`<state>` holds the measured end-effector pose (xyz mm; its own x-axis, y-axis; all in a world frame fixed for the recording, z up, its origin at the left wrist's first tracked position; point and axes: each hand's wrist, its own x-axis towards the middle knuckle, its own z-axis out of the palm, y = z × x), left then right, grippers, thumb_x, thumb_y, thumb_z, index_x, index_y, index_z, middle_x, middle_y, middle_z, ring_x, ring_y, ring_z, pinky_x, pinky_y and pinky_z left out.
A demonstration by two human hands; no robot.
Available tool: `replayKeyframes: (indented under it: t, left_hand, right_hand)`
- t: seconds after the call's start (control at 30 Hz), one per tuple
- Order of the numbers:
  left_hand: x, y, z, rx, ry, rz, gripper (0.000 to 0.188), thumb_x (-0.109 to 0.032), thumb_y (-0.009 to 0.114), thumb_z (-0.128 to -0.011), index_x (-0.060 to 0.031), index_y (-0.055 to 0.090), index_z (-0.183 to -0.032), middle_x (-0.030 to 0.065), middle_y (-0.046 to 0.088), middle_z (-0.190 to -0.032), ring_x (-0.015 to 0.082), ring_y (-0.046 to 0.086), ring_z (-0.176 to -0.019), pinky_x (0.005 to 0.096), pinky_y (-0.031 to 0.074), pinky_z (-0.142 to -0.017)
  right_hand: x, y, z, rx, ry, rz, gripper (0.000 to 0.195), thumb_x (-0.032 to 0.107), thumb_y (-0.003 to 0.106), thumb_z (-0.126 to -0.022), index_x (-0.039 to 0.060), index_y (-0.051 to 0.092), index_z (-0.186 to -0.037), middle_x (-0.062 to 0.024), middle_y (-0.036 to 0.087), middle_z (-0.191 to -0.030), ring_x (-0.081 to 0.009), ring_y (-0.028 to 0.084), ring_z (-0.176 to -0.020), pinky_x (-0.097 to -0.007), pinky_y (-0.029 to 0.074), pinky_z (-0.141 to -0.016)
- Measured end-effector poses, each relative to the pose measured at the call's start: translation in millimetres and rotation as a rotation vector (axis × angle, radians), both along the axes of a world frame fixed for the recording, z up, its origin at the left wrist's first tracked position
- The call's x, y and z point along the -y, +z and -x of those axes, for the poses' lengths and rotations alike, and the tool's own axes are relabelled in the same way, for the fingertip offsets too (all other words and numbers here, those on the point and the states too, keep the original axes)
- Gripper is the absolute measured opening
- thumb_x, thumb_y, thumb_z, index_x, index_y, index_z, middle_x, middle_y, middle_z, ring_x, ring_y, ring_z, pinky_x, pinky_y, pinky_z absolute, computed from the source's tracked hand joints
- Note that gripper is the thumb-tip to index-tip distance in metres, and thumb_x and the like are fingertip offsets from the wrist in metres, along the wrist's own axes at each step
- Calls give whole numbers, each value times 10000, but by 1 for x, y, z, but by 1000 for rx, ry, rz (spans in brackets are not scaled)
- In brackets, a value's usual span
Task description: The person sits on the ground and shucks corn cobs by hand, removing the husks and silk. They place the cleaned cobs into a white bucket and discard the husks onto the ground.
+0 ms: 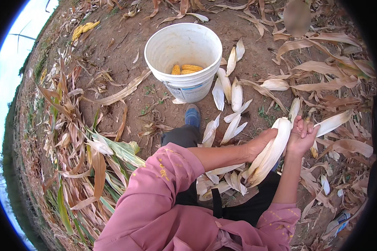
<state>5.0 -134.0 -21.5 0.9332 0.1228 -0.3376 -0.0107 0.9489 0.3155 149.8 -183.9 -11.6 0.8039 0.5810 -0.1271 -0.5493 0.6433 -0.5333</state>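
Note:
Before my right knee, my left hand (261, 143) grips a long ear of maize in pale dry husk (271, 153). Its browned end hangs down towards my leg. Right beside it, the curled fingers of my right hand (301, 133) are closed at the ear's upper end, with a loose husk leaf (333, 123) sticking out to the right. The fingers hide what exactly they pinch. Ahead of my blue shoe (192, 116) stands a white plastic bucket (183, 40), with a few bare yellow maize cobs (191, 67) at its bottom.
Loose husks (235, 94) litter the soil right of the bucket. Cut maize stalks (91, 169) lie heaped at my left. A small pile of yellow cobs (84, 29) lies far left. A blue and grey object (338, 223), perhaps a shoe, is at lower right.

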Motion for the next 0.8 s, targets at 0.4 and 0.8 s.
replayKeyframes:
  t: [0.4, 0.8]
  left_hand:
    - [-44, 14, -6, -345, 400, -587, 562, -218, 677, -751, -2, 383, -1178, 119, 525, -1064, 162, 527, -978, 292, 443, -842]
    - [-48, -2, -12, -460, 389, -827, 638, -224, 698, -694, 6, 344, -1173, 197, 545, -1086, 271, 562, -1029, 356, 436, -886]
  right_hand:
    - [-19, 27, 28, 428, 417, 643, 738, 538, 421, -924, 8, 265, -1413, -205, 415, -1358, -268, 404, -1262, -404, 303, -1048]
    - [-17, -1, 37, 1206, 335, 1039, 403, -7, 501, -876, 5, 481, -1279, -164, 632, -1070, -176, 604, -945, -305, 461, -833]
